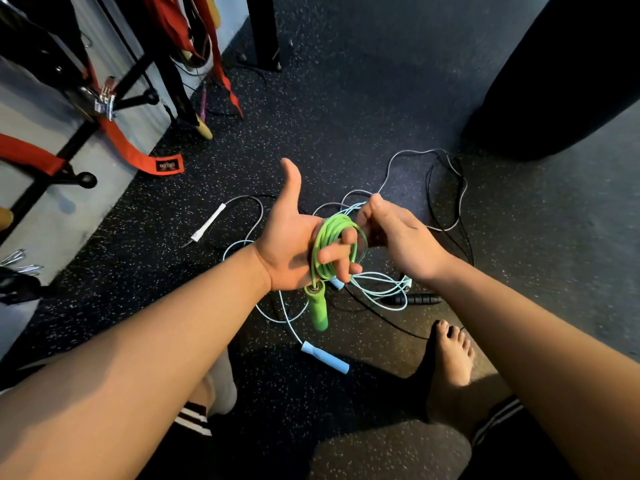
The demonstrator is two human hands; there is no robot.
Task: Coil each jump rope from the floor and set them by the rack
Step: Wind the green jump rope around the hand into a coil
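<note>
A green jump rope point(331, 233) is wound in loops around the fingers of my left hand point(294, 237), thumb pointing up; its green handle point(318, 308) hangs below the palm. My right hand point(394, 233) is closed on the rope's loose end just right of the coil. On the floor beneath lie a light blue rope point(377, 289) with a blue handle point(325, 357), a white rope point(408, 161) with a white handle point(209, 223), and a black rope point(446, 216) with a black handle point(417, 300), all tangled together.
A black rack point(69, 150) with red straps point(138, 154) hanging on it stands against the wall at the left. A black post base point(265, 32) is at the back. A large black punching bag point(568, 74) fills the upper right. My bare foot point(450, 368) rests at the lower right.
</note>
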